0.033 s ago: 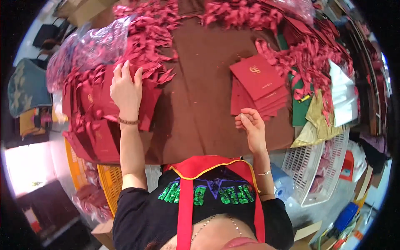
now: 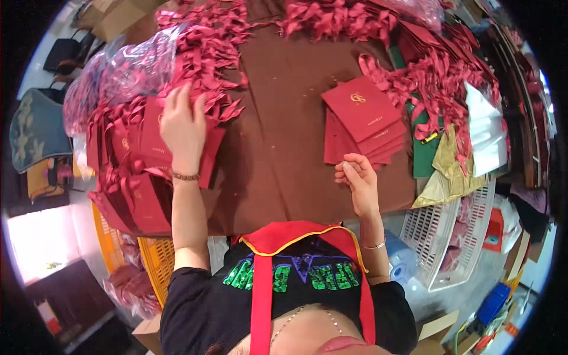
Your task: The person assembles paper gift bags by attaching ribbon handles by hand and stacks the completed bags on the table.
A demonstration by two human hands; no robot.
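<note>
My left hand reaches over a pile of flat red gift bags with gold print and red ribbons. Its fingers are stretched out and slightly blurred; the palm side is hidden, and I see no bag lifted in it. Above the brown cloth, my right hand has its fingers curled in and the thumb against them, with nothing visible in the grip. Just beyond it lies a fanned stack of flat red bags, the top one tilted and showing a gold emblem.
Brown cloth covers the table. Red ribbons heap along its far edge. Clear plastic wrap covers part of the left pile. At the right lie a green piece, gold wrapping and a white sheet. Crates stand below.
My left hand has shifted slightly right and toward me over the red bags. My right hand has kept its place and curled pose. The whole view has moved a little.
</note>
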